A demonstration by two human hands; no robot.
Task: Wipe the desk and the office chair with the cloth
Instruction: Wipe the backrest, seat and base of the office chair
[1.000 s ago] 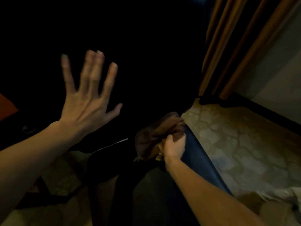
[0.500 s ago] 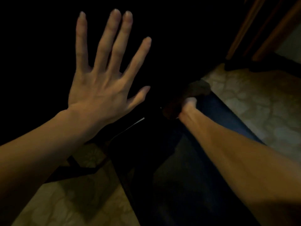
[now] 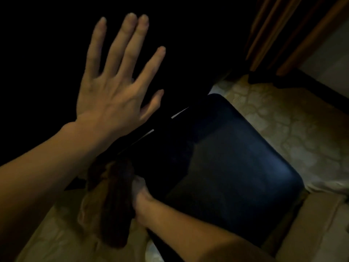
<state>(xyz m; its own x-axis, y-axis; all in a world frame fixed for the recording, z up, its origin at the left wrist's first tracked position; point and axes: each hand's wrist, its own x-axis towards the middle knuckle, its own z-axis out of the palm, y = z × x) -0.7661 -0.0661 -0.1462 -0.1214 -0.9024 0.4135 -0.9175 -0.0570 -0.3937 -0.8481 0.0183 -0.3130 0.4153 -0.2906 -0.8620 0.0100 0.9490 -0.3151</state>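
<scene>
The office chair's dark blue seat fills the middle of the view, its backrest lost in darkness beyond. My right hand grips a dark brown cloth at the seat's near left edge, and the cloth hangs down over that edge. My left hand is held up with fingers spread and straight, in front of the black backrest area; whether it touches the backrest I cannot tell. No desk is visible.
Pale patterned carpet lies to the right of and below the chair. Brown curtains hang at the top right above a dark baseboard. A beige box-like object sits at the lower right beside the seat.
My right hand has drawn the cloth from the seat's far edge back to its near left edge. The view has shifted, showing more of the seat. My left hand stays spread.
</scene>
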